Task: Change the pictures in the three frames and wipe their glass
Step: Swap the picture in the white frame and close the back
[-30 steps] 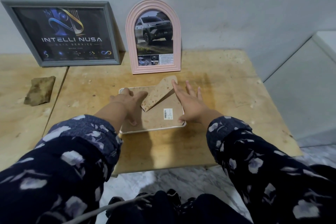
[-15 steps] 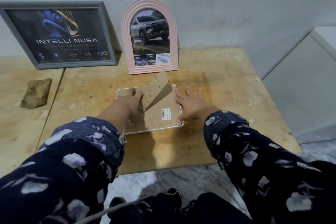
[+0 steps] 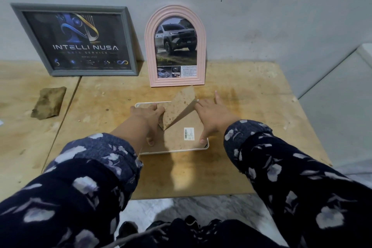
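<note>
A white-rimmed frame (image 3: pixel 205 148) lies face down on the wooden table (image 3: pixel 251 106), its brown backing board with a barcode sticker (image 3: pixel 189 133) facing up. The cardboard stand flap (image 3: pixel 179 106) sticks up from the back. My left hand (image 3: pixel 148 116) rests on the frame's left side, fingers against the flap. My right hand (image 3: pixel 211 116) presses flat on the right side, thumb near the lower right corner. A pink arched frame (image 3: pixel 175 14) with a truck picture and a grey frame (image 3: pixel 128 42) with a dark poster lean on the wall.
A brown folded cloth (image 3: pixel 49 102) lies on the left part of the table. The table's near edge (image 3: pixel 191 196) ends above a marbled floor. A pale slanted surface (image 3: pixel 342 106) rises to the right of the table.
The stand flap has been raised more upright. My right hand has slid along the frame's right edge, and my left hand has stayed at the flap's base.
</note>
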Motion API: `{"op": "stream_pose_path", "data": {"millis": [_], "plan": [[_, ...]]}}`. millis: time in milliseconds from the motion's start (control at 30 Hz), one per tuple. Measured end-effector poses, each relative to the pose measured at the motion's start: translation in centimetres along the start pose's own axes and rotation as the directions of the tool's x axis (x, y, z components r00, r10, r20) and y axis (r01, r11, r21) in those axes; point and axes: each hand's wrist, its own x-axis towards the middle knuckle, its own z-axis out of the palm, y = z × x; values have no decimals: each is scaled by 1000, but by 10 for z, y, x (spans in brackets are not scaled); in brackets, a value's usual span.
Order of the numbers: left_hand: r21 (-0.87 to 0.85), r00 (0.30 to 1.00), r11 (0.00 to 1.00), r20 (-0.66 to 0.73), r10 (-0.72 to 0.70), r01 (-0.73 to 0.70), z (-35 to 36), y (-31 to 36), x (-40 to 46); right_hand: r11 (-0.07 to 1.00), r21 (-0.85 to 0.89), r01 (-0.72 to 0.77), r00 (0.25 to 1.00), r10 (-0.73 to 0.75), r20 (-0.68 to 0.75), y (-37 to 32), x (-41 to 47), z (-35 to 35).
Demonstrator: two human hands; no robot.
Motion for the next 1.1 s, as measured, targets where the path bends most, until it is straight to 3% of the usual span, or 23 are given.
{"op": "stream_pose_path", "data": {"millis": [167,533,633,767,867,933,1033,1100], "plan": [[8,1000,1000,5,10,-10,-3,-3,-1,998,32,44,985,-49,164,-8,21,-8],[-36,1000,999,19,-21,22,1,-4,5,998,-23,61,991,-58,124,-9,34,-4],[-50,1000,998,-1,-28,28,3,-5,5,998,41,49,991,-54,124,-9,27,-6],[-191,998,981,-31,-49,42,13,-5,-2,977,206,-50,986,15,166,-7,7,-5],[-310,989,949,-111,-98,59,24,-11,-10,909,356,-217,971,162,179,-2,-6,9],[-358,967,922,-147,-209,144,35,-18,-17,838,463,-290,957,242,162,-3,-16,17],[-519,925,810,-93,-370,272,57,-24,-26,716,608,-343,933,337,130,-10,-27,25],[-594,914,759,-93,-395,267,67,-23,-29,579,717,-388,906,382,181,-19,-31,29]]}}
